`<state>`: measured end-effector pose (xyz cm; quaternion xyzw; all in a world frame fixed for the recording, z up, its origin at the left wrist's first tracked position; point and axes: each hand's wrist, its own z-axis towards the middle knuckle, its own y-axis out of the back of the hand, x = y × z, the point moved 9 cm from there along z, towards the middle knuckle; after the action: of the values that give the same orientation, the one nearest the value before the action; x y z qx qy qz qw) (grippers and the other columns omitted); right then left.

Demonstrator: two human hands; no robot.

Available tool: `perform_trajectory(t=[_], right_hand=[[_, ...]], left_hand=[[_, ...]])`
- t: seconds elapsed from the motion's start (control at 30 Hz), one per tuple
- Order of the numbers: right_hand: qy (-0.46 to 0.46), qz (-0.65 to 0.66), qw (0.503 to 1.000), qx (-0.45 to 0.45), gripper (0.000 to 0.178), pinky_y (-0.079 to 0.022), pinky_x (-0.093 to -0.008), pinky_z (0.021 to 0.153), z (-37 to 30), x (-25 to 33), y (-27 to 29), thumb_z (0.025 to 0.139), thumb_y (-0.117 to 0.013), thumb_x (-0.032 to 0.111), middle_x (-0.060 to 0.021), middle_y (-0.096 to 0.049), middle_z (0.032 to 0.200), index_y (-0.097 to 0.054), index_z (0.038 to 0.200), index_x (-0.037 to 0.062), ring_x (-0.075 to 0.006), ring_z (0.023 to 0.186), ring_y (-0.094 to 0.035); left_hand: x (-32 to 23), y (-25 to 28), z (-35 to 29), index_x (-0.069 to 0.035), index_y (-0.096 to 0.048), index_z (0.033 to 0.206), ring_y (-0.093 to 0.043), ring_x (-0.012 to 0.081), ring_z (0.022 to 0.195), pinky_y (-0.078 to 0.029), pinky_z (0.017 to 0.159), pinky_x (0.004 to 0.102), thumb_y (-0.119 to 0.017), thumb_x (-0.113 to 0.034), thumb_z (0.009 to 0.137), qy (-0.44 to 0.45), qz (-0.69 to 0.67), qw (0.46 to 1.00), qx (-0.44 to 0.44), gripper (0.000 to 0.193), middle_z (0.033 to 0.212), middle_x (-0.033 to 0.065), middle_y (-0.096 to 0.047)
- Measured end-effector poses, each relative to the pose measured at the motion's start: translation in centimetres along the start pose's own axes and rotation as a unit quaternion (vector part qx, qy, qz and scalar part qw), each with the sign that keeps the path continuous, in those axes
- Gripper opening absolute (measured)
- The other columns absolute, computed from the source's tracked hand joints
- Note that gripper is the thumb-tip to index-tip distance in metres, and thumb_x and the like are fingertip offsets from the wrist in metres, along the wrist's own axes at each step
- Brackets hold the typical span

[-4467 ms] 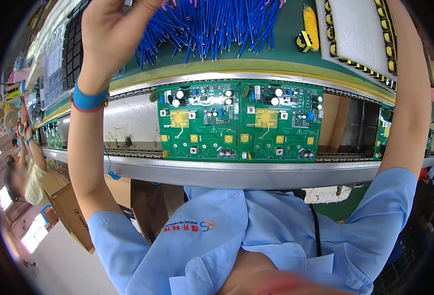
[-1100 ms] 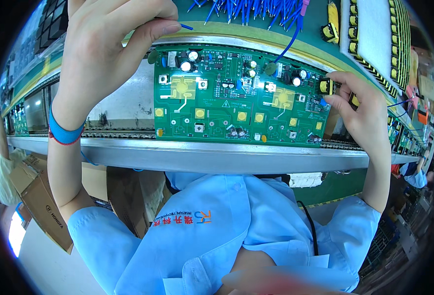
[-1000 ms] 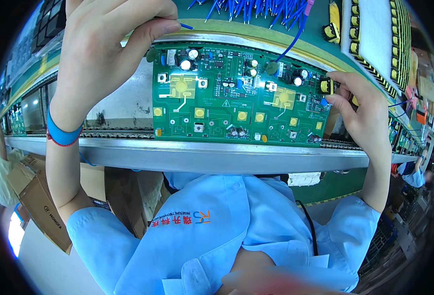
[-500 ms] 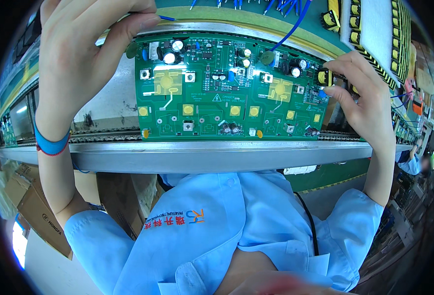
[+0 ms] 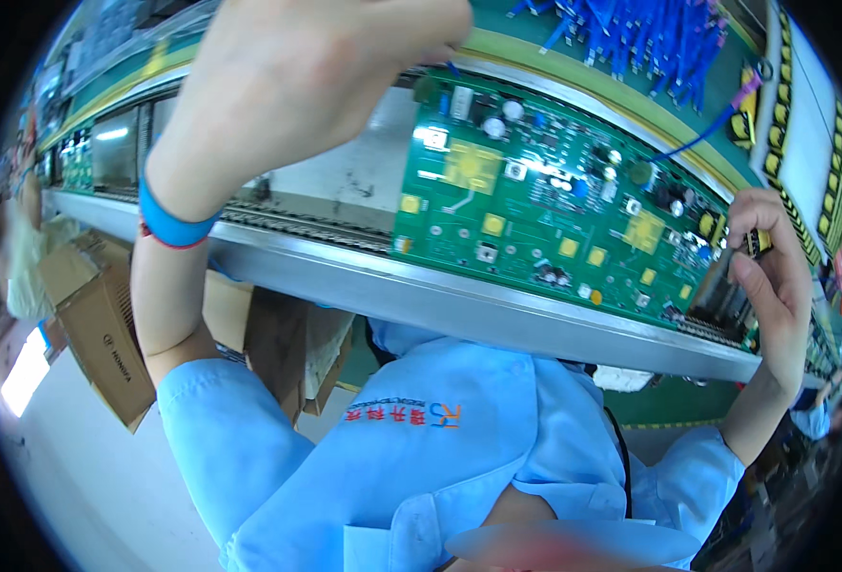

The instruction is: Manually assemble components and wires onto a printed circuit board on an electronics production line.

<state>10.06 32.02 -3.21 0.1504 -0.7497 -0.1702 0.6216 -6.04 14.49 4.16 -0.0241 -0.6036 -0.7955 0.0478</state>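
A green circuit board [image 5: 526, 214], populated with capacitors and yellow pads, lies across the metal rails. My left hand [image 5: 316, 81] is closed above its upper left corner, with a short bit of blue wire [image 5: 453, 69] showing under the fingertips. At the board's right end sits a small black-and-yellow transformer [image 5: 710, 226]. Just beyond that end, my right hand [image 5: 772, 262] pinches another black-and-yellow transformer [image 5: 756, 242] between thumb and fingers. One blue lead [image 5: 702, 135] rises from a dark green disc [image 5: 640, 173] on the board.
A pile of blue wires [image 5: 640, 43] lies on the green bench beyond the rail. White foam trays [image 5: 812, 105] with rows of transformers stand at the far right. The metal rail [image 5: 440, 305] runs along the near side. Cardboard boxes [image 5: 102, 334] stand at lower left.
The view has turned, shifting the board rightward and tilting it. My right fingers have let go of the transformer on the board and now hold another. My left hand remains closed near the upper left corner.
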Motion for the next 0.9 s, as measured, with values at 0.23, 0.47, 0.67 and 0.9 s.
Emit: perform_trajectory(t=[0.23,0.47,0.67,0.9], right_hand=[[-0.032,0.067,0.997,-0.009,0.037,-0.049,-0.0264,0.085,1.0,-0.1,-2.2,0.077,-0.073,-0.005,-0.0111,-0.062,0.112,-0.062,0.112,-0.0033,-0.0171,0.106,-0.060],[-0.039,0.030,0.999,-0.019,0.031,-0.046,-0.0295,0.090,1.0,1.2,-1.7,0.076,-0.072,-0.006,-0.0118,-0.058,0.117,-0.066,0.106,-0.0032,-0.0188,0.105,-0.058],[0.005,-0.035,0.999,0.008,0.035,-0.049,-0.0291,0.078,2.1,3.4,-4.1,0.077,-0.066,-0.010,-0.0124,-0.058,0.116,-0.066,0.112,-0.0030,-0.0194,0.096,-0.059],[0.164,-0.212,0.961,-0.069,0.042,-0.054,-0.0336,0.076,5.5,7.2,-8.2,0.079,-0.068,-0.007,-0.0157,-0.064,0.113,-0.062,0.119,0.0004,-0.0266,0.093,-0.065]], left_hand=[[-0.3,-3.0,-2.1,-0.015,-0.055,0.075,-0.051,0.0180,0.084,-0.033,0.094,0.0423,-0.059,-0.016,0.077,-0.063,0.086,0.987,0.118,0.005,0.077,0.0014,-0.041],[-1.0,-2.6,-1.3,-0.015,-0.055,0.073,-0.051,0.0176,0.084,-0.033,0.096,0.0405,-0.060,-0.014,0.075,-0.105,0.129,0.982,0.090,0.006,0.076,0.0010,-0.042],[-2.5,-2.6,-2.1,-0.014,-0.059,0.072,-0.056,0.0166,0.095,-0.032,0.108,0.0469,-0.066,-0.015,0.071,-0.141,0.151,0.976,0.070,0.007,0.083,-0.0002,-0.054],[-1.4,-1.2,-2.1,-0.015,-0.069,0.079,-0.062,0.0175,0.099,-0.030,0.111,0.0451,-0.072,-0.016,0.069,-0.101,0.012,0.989,-0.105,0.010,0.091,-0.0001,-0.064]])
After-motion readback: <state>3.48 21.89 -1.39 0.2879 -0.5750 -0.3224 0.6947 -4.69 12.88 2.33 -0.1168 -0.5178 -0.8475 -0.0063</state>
